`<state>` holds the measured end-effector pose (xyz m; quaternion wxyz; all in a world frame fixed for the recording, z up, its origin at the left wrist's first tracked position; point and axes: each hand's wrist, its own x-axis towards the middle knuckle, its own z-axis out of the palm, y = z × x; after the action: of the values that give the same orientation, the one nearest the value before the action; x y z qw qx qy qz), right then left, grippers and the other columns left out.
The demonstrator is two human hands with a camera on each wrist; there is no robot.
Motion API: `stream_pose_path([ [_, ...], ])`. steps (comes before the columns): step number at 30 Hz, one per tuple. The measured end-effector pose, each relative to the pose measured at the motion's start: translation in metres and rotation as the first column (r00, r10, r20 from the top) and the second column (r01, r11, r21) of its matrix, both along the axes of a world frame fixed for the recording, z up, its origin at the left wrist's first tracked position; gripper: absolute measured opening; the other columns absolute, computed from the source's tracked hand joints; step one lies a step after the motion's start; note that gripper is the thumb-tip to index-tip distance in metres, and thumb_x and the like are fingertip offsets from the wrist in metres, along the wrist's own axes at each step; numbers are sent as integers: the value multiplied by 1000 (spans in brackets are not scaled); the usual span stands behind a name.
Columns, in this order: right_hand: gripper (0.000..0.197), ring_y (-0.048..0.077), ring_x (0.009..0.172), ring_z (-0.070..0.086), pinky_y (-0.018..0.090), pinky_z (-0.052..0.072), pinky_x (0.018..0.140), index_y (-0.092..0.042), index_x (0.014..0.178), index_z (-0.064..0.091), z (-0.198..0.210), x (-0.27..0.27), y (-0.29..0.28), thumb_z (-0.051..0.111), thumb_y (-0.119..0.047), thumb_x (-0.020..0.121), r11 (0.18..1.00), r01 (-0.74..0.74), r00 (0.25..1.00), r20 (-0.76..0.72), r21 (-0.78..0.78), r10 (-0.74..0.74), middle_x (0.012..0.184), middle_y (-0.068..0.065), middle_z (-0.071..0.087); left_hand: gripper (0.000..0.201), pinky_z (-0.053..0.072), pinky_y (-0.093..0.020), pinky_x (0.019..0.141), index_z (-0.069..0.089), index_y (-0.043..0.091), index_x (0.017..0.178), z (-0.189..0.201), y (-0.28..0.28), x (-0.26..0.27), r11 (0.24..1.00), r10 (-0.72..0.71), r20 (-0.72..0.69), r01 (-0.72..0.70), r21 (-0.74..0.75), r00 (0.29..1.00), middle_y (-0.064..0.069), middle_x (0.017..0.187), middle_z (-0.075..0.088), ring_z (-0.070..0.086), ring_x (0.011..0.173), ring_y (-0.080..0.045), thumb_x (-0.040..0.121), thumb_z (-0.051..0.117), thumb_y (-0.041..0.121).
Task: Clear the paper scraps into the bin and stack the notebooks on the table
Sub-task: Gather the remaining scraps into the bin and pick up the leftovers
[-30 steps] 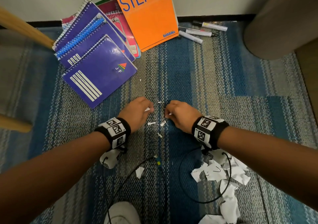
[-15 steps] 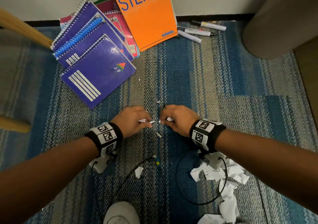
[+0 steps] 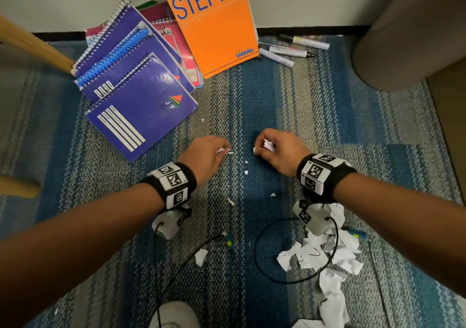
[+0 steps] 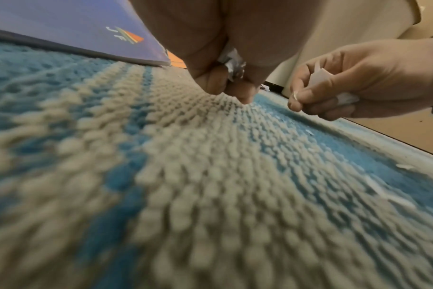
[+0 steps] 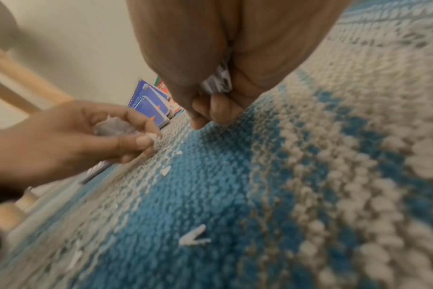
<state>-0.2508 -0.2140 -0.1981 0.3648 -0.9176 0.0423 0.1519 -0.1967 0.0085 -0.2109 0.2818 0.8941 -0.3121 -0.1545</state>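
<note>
Paper scraps (image 3: 245, 172) lie scattered on the striped rug (image 3: 315, 126), nearer the camera than the purple notebooks (image 3: 141, 105). Left hand (image 3: 205, 155) and right hand (image 3: 277, 148), just beside each other, each have fingers curled around gathered scraps. A larger scrap pile (image 3: 325, 254) lies under the right wrist.

1. blue and grey woven rug (image 3: 315, 115), covering the floor.
2. white markers (image 3: 290, 50), three, lying on the rug's far edge by the wall.
3. wooden furniture legs (image 3: 32, 47), at left.
4. black cables (image 3: 290, 279), looped on the rug.
</note>
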Motion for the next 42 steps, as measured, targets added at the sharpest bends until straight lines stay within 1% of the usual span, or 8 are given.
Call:
stream_pose_path([
  [4, 26, 24, 95, 64, 34, 49, 89, -21, 112, 70, -7, -3, 6, 61, -11, 90, 982, -174, 983, 50, -67, 178, 104, 5, 70, 26, 54, -39, 76, 74, 11, 98, -1, -5, 7, 993, -57, 16, 55, 107, 998, -14, 87, 69, 66, 79, -34, 80, 55, 12],
  [14, 40, 31, 104, 61, 38, 48, 94, -12, 118, 70, -11, -9, 17, 73, -33, 84, 949, -267, 963, -12, -171, 269, 115, 13, 64, 21, 49, -41, 74, 67, 7, 93, -1, -16, 5, 943, -192, 23, 178, 282, 981, -15, 91, 57, 60, 82, -37, 76, 60, -3],
  [19, 20, 35, 85, 64, 39, 53, 77, -5, 101, 74, -15, -18, 23, 71, -17, 85, 919, -342, 928, 80, -198, 363, 98, 15, 64, 12, 43, -31, 83, 68, 13, 89, -2, -5, 3, 988, -74, -92, 86, 131, 993, -10, 92, 67, 62, 91, -30, 82, 63, 4],
  [24, 11, 36, 86, 62, 44, 52, 75, -6, 93, 67, -12, -8, 24, 59, -5, 85, 888, -394, 906, 60, -235, 418, 95, 14, 62, 15, 50, -32, 81, 76, 17, 86, 9, 20, -17, 970, -194, -205, 218, 105, 959, -3, 88, 71, 65, 83, -23, 82, 69, 30],
  [28, 8, 31, 84, 62, 34, 46, 76, -9, 91, 64, -5, -9, 12, 58, -6, 87, 933, -326, 941, 47, -152, 336, 89, 10, 66, 12, 46, -22, 78, 78, 16, 86, 11, 22, -34, 933, -344, -176, 357, 47, 922, -2, 83, 72, 65, 78, -18, 80, 73, 24],
  [34, 8, 20, 78, 65, 30, 50, 75, -13, 89, 71, 9, -41, -22, 68, -7, 85, 923, -371, 925, 51, -100, 377, 85, 1, 71, 14, 53, -33, 70, 75, 16, 95, -5, 20, -51, 866, -455, -104, 467, 180, 884, -5, 90, 66, 65, 81, -28, 84, 67, 16],
  [38, 10, 19, 78, 66, 35, 54, 75, -18, 89, 76, 4, -58, -27, 73, -10, 83, 895, -431, 899, 25, -116, 437, 88, 1, 69, 18, 52, -33, 57, 68, 8, 86, 0, 15, -56, 778, -596, 12, 574, 256, 803, -10, 78, 59, 61, 67, -30, 70, 71, 1],
  [42, 8, 25, 79, 66, 35, 55, 73, -14, 90, 76, -3, -68, -24, 71, -11, 85, 854, -501, 860, 27, -142, 509, 90, 5, 66, 26, 51, -36, 64, 65, 7, 92, -3, 20, -55, 864, -469, -26, 465, 195, 883, -13, 87, 58, 60, 74, -33, 72, 64, -9],
])
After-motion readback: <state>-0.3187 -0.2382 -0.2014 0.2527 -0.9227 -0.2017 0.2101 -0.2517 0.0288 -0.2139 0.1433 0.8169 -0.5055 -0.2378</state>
